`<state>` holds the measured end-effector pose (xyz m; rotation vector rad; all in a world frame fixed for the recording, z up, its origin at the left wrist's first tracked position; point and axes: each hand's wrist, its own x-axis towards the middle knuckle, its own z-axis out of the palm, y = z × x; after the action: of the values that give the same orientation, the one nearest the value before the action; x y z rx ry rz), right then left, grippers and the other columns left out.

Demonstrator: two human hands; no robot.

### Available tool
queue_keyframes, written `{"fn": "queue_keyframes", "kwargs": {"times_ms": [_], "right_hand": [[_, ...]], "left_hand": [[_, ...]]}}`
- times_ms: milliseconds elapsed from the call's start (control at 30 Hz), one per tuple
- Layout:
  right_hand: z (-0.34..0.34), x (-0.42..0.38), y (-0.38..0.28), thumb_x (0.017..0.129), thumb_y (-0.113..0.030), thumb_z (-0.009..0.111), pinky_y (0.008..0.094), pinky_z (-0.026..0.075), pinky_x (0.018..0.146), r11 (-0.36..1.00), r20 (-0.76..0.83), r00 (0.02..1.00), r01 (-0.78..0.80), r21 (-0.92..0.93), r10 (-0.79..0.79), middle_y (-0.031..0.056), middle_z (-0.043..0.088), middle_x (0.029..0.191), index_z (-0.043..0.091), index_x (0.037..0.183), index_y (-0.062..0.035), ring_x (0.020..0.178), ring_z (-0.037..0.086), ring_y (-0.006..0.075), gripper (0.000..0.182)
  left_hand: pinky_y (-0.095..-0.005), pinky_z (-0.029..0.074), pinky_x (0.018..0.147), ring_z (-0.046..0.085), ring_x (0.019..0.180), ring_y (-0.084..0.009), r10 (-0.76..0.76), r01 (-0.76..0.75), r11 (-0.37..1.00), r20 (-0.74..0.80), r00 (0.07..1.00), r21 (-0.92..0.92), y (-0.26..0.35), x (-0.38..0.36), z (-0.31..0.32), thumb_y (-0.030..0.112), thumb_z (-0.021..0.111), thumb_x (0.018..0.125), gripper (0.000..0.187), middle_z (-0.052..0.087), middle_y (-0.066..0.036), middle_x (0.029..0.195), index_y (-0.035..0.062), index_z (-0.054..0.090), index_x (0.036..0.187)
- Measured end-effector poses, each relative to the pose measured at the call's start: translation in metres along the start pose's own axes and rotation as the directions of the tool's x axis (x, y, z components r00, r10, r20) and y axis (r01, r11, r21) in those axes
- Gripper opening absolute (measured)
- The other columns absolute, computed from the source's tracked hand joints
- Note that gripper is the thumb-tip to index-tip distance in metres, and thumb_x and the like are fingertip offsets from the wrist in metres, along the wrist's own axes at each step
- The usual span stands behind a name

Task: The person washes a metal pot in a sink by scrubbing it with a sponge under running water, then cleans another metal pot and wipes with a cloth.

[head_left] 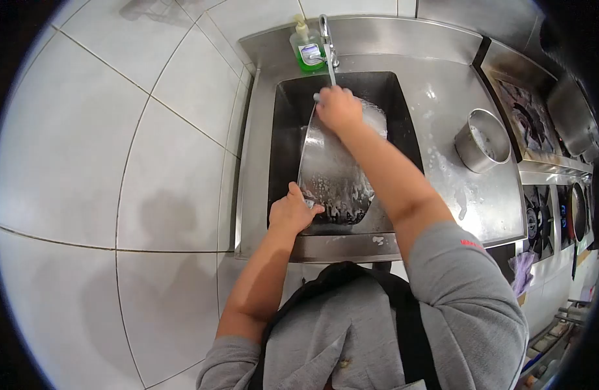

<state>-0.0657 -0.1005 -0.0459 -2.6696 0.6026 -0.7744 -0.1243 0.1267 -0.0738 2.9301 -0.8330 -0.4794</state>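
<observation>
A shiny metal tray with suds and water drops on it lies tilted in the dark sink. My left hand is closed around its near left edge, thumb pointing along the rim. At the tray's far left corner, my right hand is closed under the running water; a small pale bit shows beside its fingers, too small to name. Water falls from the chrome tap onto that spot. White foam covers the tray's far right part.
A green soap pump bottle stands left of the tap. On the steel counter to the right sits a round metal pot, with wet patches around it. Gas burners lie further right. A tiled wall borders the left side.
</observation>
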Motion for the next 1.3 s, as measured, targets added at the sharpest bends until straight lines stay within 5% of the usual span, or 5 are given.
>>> {"fn": "queue_keyframes", "kwargs": {"times_ms": [300, 633, 867, 1033, 1300], "right_hand": [[-0.011, -0.173, -0.008, 0.071, -0.021, 0.062, 0.0522, 0.037, 0.098, 0.623, 0.018, 0.625, 0.774, 0.110, -0.780, 0.0025, 0.056, 0.118, 0.063, 0.097, -0.0165, 0.114, 0.051, 0.0222, 0.026], [0.052, 0.082, 0.097, 0.080, -0.029, 0.056, 0.0425, 0.047, 0.090, 0.878, 0.463, 0.885, -0.188, 0.439, -0.041, 0.0174, 0.063, 0.106, 0.067, 0.101, -0.0101, 0.103, 0.059, 0.0359, 0.030], [0.199, 0.163, 0.152, 0.086, -0.037, 0.045, 0.0463, 0.045, 0.092, 0.860, 0.584, 0.637, 0.435, 0.267, -0.504, 0.0212, 0.063, 0.109, 0.064, 0.106, -0.0041, 0.103, 0.058, 0.0408, 0.042], [0.039, 0.079, 0.068, 0.082, -0.034, 0.053, 0.0452, 0.049, 0.087, 0.961, 0.334, 0.929, 0.067, 0.267, -0.158, 0.0164, 0.065, 0.105, 0.065, 0.107, -0.0109, 0.100, 0.061, 0.0367, 0.036], [-0.029, -0.108, -0.003, 0.066, -0.027, 0.071, 0.0445, 0.042, 0.093, 0.660, 0.060, 0.658, 0.744, 0.101, -0.751, 0.0034, 0.056, 0.104, 0.062, 0.095, -0.0168, 0.109, 0.053, 0.0253, 0.032]], "left_hand": [[-0.0457, 0.052, 0.070, 0.065, 0.083, -0.0390, 0.050, -0.054, 0.998, -0.097, 0.994, -0.039, -0.010, 0.009, 0.017, 0.039, 0.076, 0.069, 0.068, 0.065, -0.026, 0.084, -0.0041, 0.039, 0.106], [-0.0465, 0.052, 0.071, 0.066, 0.081, -0.0396, -0.091, 0.091, 0.996, 0.030, 0.995, -0.014, 0.005, 0.007, 0.002, 0.055, 0.074, 0.068, 0.074, 0.065, -0.025, 0.083, -0.0010, 0.040, 0.103], [-0.0436, 0.053, 0.075, 0.066, 0.086, -0.0400, -0.123, 0.121, 0.992, 0.154, 0.980, 0.024, 0.000, 0.013, 0.002, 0.061, 0.072, 0.067, 0.092, 0.065, -0.028, 0.087, -0.0118, 0.038, 0.110], [-0.0457, 0.052, 0.073, 0.065, 0.083, -0.0405, -0.101, 0.102, 0.995, 0.063, 0.993, -0.020, -0.002, 0.007, 0.014, 0.055, 0.073, 0.070, 0.081, 0.065, -0.025, 0.088, -0.0037, 0.037, 0.112], [-0.0448, 0.052, 0.072, 0.066, 0.084, -0.0373, -0.013, 0.010, 0.999, -0.055, 0.998, -0.047, 0.002, -0.002, 0.011, 0.052, 0.075, 0.069, 0.074, 0.066, -0.022, 0.085, -0.0002, 0.037, 0.106]]}}
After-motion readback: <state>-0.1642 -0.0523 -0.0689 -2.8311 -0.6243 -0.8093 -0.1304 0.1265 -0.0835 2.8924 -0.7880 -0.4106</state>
